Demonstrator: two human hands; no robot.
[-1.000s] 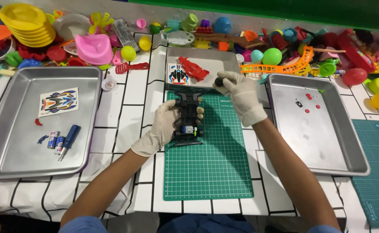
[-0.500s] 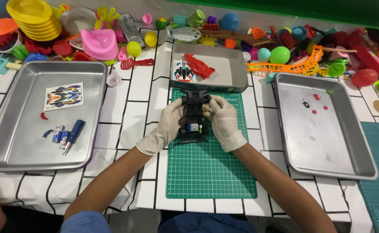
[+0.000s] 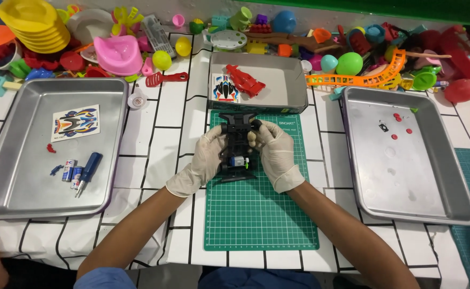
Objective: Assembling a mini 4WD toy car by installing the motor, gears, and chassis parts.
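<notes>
1. The left hand (image 3: pixel 205 160) and the right hand (image 3: pixel 275 152) – both gloved – held the black toy car frame (image 3: pixel 237 145), fingers closed on its sides.
2. The frame was over the far part of the green mat (image 3: pixel 259 214), near the box (image 3: pixel 294 88).

I see white latex gloves on my left hand (image 3: pixel 205 160) and right hand (image 3: pixel 275 155), around a black plastic toy car chassis (image 3: pixel 236 147) over a green gridded cutting mat (image 3: pixel 259 214); the white tablecloth (image 3: pixel 154 139) bears black brick lines.
</notes>
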